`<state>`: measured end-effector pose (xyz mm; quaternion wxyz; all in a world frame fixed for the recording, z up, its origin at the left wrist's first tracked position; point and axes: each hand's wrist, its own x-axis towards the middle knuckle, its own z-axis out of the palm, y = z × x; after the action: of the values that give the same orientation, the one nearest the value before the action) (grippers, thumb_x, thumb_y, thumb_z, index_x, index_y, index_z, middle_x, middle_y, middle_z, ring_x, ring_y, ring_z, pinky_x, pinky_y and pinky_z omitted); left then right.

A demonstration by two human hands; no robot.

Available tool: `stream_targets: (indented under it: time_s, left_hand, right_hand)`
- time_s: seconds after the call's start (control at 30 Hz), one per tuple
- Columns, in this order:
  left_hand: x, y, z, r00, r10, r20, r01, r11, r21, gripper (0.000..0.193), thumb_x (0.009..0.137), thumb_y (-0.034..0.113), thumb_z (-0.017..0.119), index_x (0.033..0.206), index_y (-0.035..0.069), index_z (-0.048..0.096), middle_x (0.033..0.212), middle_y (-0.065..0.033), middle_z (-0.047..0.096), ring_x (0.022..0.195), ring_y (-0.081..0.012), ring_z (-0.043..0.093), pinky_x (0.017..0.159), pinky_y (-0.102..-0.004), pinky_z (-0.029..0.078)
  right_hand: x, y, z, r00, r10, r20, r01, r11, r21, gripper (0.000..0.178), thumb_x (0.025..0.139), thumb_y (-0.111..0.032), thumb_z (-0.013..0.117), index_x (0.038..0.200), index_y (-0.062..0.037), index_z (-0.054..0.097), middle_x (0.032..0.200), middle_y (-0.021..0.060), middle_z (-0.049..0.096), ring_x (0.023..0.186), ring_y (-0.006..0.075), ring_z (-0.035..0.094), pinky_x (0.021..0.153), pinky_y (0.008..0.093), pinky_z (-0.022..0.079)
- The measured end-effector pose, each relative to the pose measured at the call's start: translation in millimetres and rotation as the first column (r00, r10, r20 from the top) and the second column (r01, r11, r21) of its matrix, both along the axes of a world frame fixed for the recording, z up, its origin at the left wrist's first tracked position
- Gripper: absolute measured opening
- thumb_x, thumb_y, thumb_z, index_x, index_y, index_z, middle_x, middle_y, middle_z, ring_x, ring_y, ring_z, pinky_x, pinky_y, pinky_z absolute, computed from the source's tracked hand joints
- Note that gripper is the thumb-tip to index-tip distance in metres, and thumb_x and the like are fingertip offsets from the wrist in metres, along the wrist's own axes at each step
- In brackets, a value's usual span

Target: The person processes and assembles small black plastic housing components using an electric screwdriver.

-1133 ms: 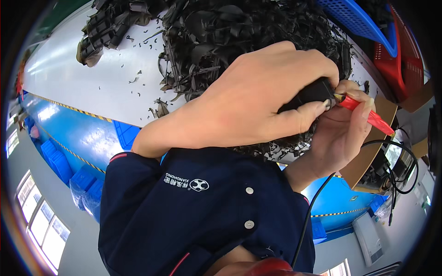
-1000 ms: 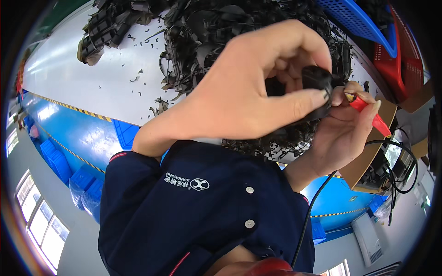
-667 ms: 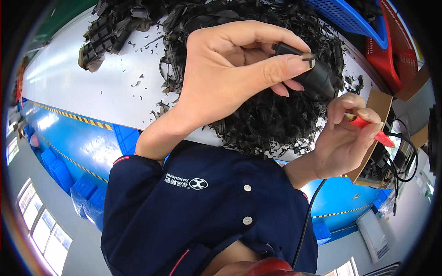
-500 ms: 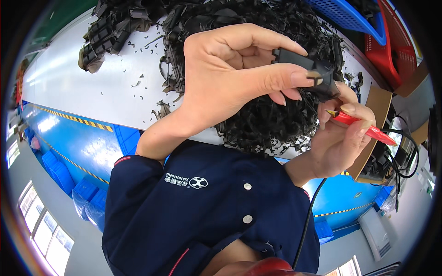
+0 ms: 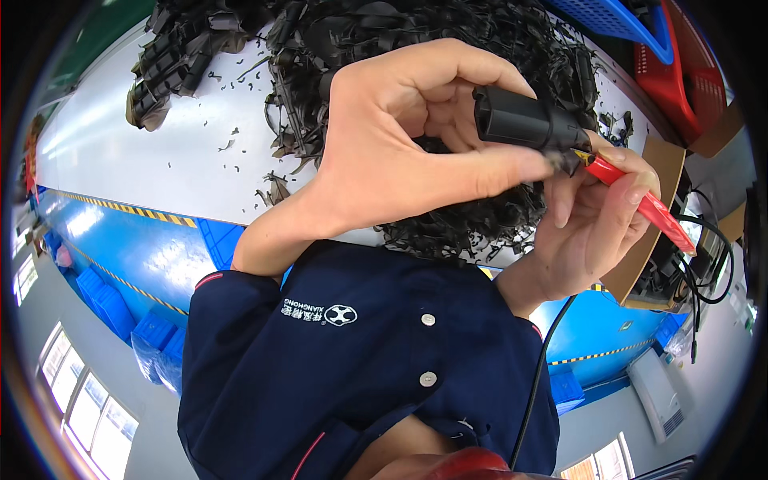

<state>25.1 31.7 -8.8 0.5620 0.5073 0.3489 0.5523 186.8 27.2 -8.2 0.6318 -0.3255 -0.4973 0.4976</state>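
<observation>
My left hand [image 5: 400, 148] curls around a black plastic part [image 5: 516, 120], a hollow block-like piece with a stepped narrower end. Its fingers reach behind the part, and the thumb, slightly blurred, lies along the lower side. My right hand [image 5: 596, 220] grips a red-handled knife [image 5: 644, 204] with a short metal tip. That tip sits at the part's right end, close to my left thumb; whether it touches the plastic I cannot tell. Right-hand fingers also reach up behind that same end.
Beneath my hands a large heap of black plastic scraps [image 5: 472, 216] covers the white table [image 5: 104, 144]. More black parts [image 5: 172, 72] lie at the far left. At the right stand a cardboard box [image 5: 640, 260] with cables, a red basket [image 5: 680, 96] and a blue basket [image 5: 616, 24].
The black part has been turned, so its long side now shows. My left thumb has slid off its face to the lower edge. The knife tip has come up to the part's right end.
</observation>
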Motion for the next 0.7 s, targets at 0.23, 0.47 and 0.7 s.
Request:
stream_targets:
  time_s: [0.23,0.47,0.7]
  left_hand:
    - [-15,14,6,0.954,0.104,-0.281,-0.04,0.974,0.223,0.044,0.065,-0.002,0.065,0.108,-0.002,0.055,0.115,-0.0119,0.049,0.085,-0.0108,0.041,0.072,-0.0226,0.037]
    - [-28,81,-46,0.878,0.461,0.126,-0.194,0.102,0.976,0.008,0.067,0.009,0.057,0.061,0.008,0.062,0.103,-0.0128,0.055,0.097,-0.0309,0.043,0.088,-0.0405,0.028]
    - [-27,28,-3,0.62,0.649,-0.441,0.044,0.533,0.845,0.019,0.069,0.008,0.062,0.088,0.004,0.063,0.115,-0.0129,0.05,0.09,-0.022,0.042,0.079,-0.0322,0.033]
  right_hand:
    - [2,3,-4,0.992,-0.119,-0.036,0.118,0.992,-0.041,0.027,0.089,-0.021,0.046,0.086,0.0045,0.053,0.085,0.0238,0.06,0.042,0.0111,0.044,0.036,0.0175,0.031]
    - [7,6,-8,0.973,-0.209,-0.099,0.203,0.977,-0.07,0.024,0.088,-0.019,0.048,0.087,0.0045,0.054,0.085,0.0207,0.06,0.045,0.0107,0.044,0.038,0.0182,0.03]
    - [9,7,-8,0.979,-0.2,-0.027,0.197,0.976,-0.097,0.024,0.088,-0.018,0.049,0.088,0.0051,0.055,0.081,0.0175,0.06,0.044,0.0099,0.044,0.038,0.0178,0.031]
